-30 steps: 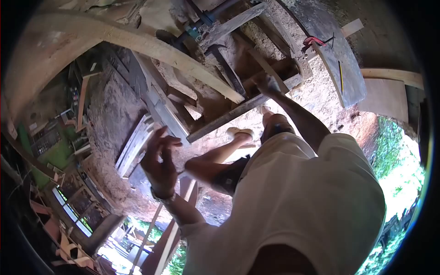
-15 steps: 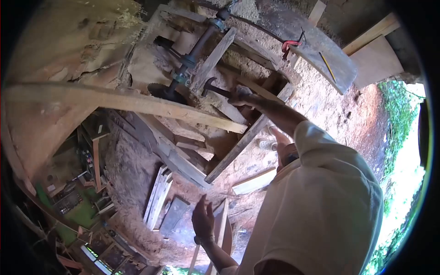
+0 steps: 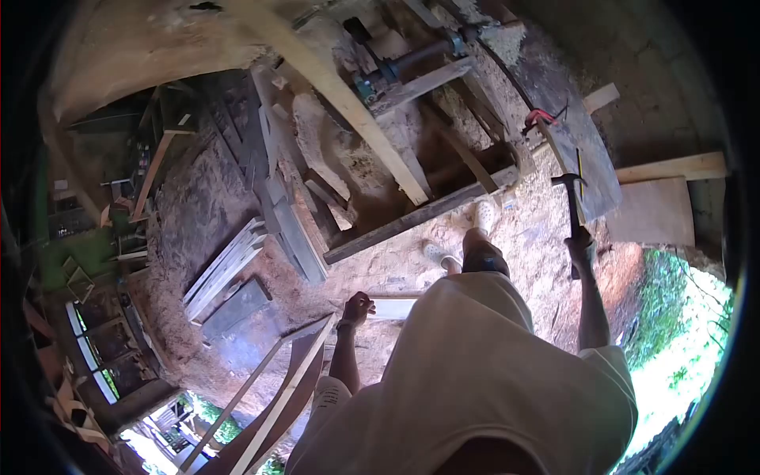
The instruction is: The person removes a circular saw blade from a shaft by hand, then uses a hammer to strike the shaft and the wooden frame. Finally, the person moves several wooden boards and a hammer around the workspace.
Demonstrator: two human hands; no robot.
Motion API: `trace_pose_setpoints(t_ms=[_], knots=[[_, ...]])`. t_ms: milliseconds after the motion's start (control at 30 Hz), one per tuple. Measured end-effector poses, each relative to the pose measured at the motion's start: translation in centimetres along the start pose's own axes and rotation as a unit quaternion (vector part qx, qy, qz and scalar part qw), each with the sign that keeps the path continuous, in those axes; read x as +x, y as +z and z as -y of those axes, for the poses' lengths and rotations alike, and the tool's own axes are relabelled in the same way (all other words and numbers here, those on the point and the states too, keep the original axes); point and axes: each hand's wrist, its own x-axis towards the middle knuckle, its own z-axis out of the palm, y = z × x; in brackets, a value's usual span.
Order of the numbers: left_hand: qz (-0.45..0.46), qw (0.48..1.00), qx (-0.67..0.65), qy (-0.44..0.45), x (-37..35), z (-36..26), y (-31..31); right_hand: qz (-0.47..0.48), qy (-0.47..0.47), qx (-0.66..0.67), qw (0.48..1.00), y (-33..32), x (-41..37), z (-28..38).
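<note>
My right hand (image 3: pixel 582 247) is wrapped around the handle of a claw hammer (image 3: pixel 573 212), held upright with its head beside the grey board. My left hand (image 3: pixel 359 309) is off to the left over the floor, its fingers curled in; anything inside them is hidden. Near that hand lies a pale plank (image 3: pixel 392 309) on the ground. In front of me stands a wooden frame (image 3: pixel 412 220) with a metal shaft (image 3: pixel 419 57) mounted across it. A long beam (image 3: pixel 348 99) slants over the frame.
On the grey board (image 3: pixel 590 170) at right are a yellow pencil (image 3: pixel 580 170) and a red-handled tool (image 3: pixel 541 118). Stacked planks (image 3: pixel 226 269) and a dark slab (image 3: pixel 236 309) lie on the left. Sawdust covers the ground. Long strips (image 3: pixel 281 396) rise near my left arm.
My right hand has carried the hammer away from the frame to the right, beside the grey board. The fingers of my left hand have curled in. My view has turned.
</note>
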Motion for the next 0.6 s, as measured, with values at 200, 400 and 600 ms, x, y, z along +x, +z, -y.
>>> trace_pose_setpoints(t_ms=[200, 400, 600], knots=[[0.026, 0.995, 0.046, -0.09, -1.3, 5.1, -0.9, -0.045, -0.012, -0.158, 0.986, 0.4, 11.3, -9.4], [-0.024, 0.984, 0.169, -0.049, -2.0, -4.0, 0.2, -0.079, -0.037, -0.007, 0.996, 5.9, 22.2, -15.7], [-0.155, 0.967, 0.197, 0.048, -3.0, -23.0, -4.5, -0.152, -0.146, -0.127, 0.969, 6.8, 23.7, -19.6]])
